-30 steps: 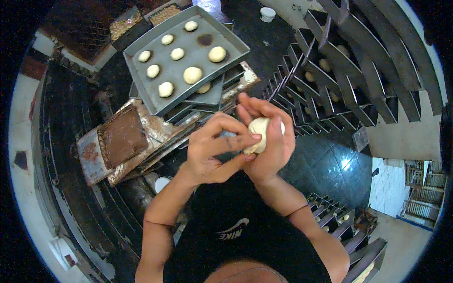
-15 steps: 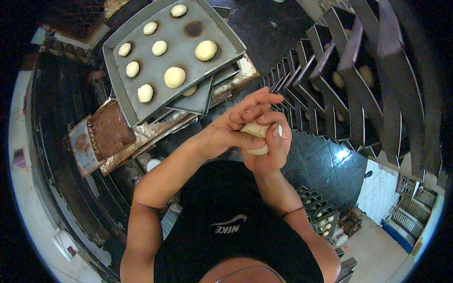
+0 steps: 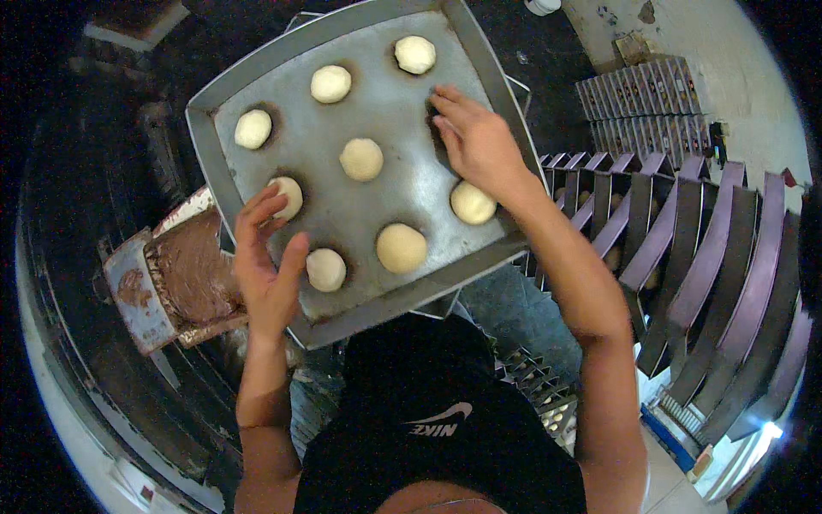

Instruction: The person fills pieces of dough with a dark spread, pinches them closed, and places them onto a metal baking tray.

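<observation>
A square metal baking tray [image 3: 338, 330] in front of me carries several pale dough balls in rows. My left hand [image 3: 267, 261] is at its left side, with thumb and fingers apart. Its fingertips overlap a dough ball [image 3: 289, 199], and another dough ball [image 3: 325, 271] sits beside the thumb. Over on the right, my right hand [image 3: 479, 141] reaches across a dark baked-on spot, fingers stretched out and slightly curved. Below its wrist lies a dough ball [image 3: 473, 204]. Whether dough is beneath the right palm is hidden.
Purple-edged metal trays [image 3: 676, 248] stand racked to the right. A chocolate-brown, worn flat surface [image 3: 195, 265] shows left of the tray. Further away, light-coloured racks [image 3: 642, 90] line the wall. Dark curved shapes fill the far left.
My hands have parted from the dough piece they held together and moved over the tray, one at each side. The view has shifted, so the tray looks nearer and larger.
</observation>
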